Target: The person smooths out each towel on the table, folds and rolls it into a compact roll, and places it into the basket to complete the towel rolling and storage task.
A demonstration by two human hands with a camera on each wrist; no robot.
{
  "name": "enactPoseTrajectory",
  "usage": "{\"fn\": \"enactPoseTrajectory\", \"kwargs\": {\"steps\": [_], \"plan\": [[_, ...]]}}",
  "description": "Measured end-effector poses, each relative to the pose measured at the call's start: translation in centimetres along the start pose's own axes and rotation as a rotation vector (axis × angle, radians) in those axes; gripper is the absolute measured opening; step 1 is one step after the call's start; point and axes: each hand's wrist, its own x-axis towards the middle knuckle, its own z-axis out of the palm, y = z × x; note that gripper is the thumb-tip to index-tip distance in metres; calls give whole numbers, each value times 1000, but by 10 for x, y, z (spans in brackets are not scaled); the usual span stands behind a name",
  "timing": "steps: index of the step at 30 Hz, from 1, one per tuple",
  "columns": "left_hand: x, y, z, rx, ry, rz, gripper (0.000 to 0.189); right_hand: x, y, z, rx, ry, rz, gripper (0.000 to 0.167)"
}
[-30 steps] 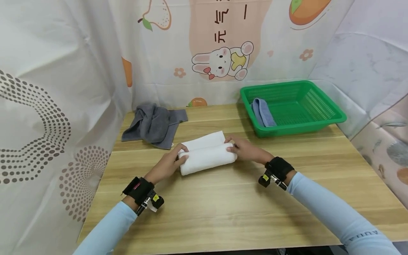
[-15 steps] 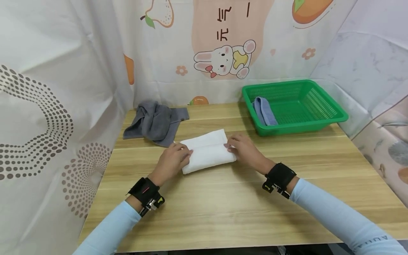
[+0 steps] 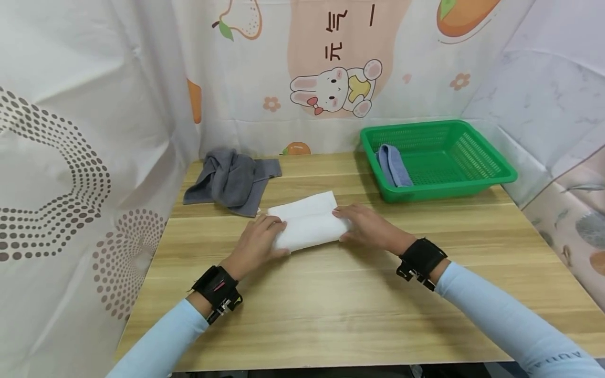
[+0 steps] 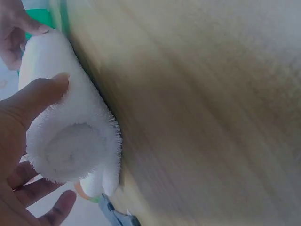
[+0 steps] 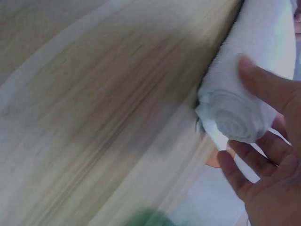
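A white towel (image 3: 309, 227), partly rolled up, lies mid-table with a flat flap behind the roll. My left hand (image 3: 259, 240) holds the roll's left end, fingers over the top and thumb at the near side. In the left wrist view, the thumb presses on the fluffy towel (image 4: 70, 113) near its round end. My right hand (image 3: 366, 227) grips the right end the same way. The right wrist view shows spiral layers at the end of the roll (image 5: 235, 120), with the right thumb on top and the other fingers curved round the far side.
A crumpled grey towel (image 3: 231, 181) lies at the table's back left. At the back right stands a green basket (image 3: 449, 191), with a folded blue-grey cloth (image 3: 394, 167) inside at its left end. Printed curtains (image 3: 246, 131) hang along the table's back and sides.
Both hands have shifted on the roll: the fingers gathered over its top half a second ago, and now the thumbs are down at its near side. The grey towel and basket stay put.
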Motion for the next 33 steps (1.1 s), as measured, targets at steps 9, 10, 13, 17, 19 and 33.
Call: {"fn": "enactPoseTrajectory", "kwargs": {"steps": [9,10,13,17,19,33], "plan": [[1,-6,5,-88,-46,-21,56,15,17,13,97,-25,29,39],[1,-8,5,-117,-67,-35,54,17,18,14,120,-28,37,37],[4,-14,5,-247,-139,-67,48,23,21,15,157,-36,62,33],[9,-21,4,-413,-209,-91,32,28,20,15,178,-48,99,27],[10,-24,3,-454,-228,-99,30,32,19,15,200,-56,118,24],[8,-13,4,-216,40,-9,30,41,11,19,169,-80,244,24]]}}
